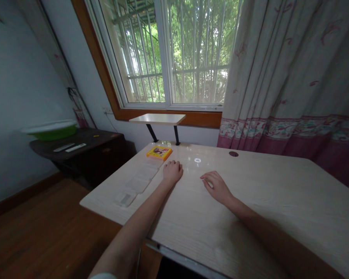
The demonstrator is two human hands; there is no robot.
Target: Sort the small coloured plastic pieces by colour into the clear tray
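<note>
Pale desk (279, 178), floral curtain (267, 77) behind it on the right, barred window (197, 50) left of that. Small raised shelf (157, 119) at the far left. Clear plastic containers (141, 178) lined up along the left side, yellow box (159, 152) at the row's far end. Left hand (173, 172) just beside both, fingers curled, can't tell if gripping. Right hand (216, 186) well apart from them, fingers bent toward thumb; can't tell if pinching anything.

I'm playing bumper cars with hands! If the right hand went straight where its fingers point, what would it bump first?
Probably the left hand, across a stretch of table. Depth is hard to judge, so the right hand might just miss it.
</note>
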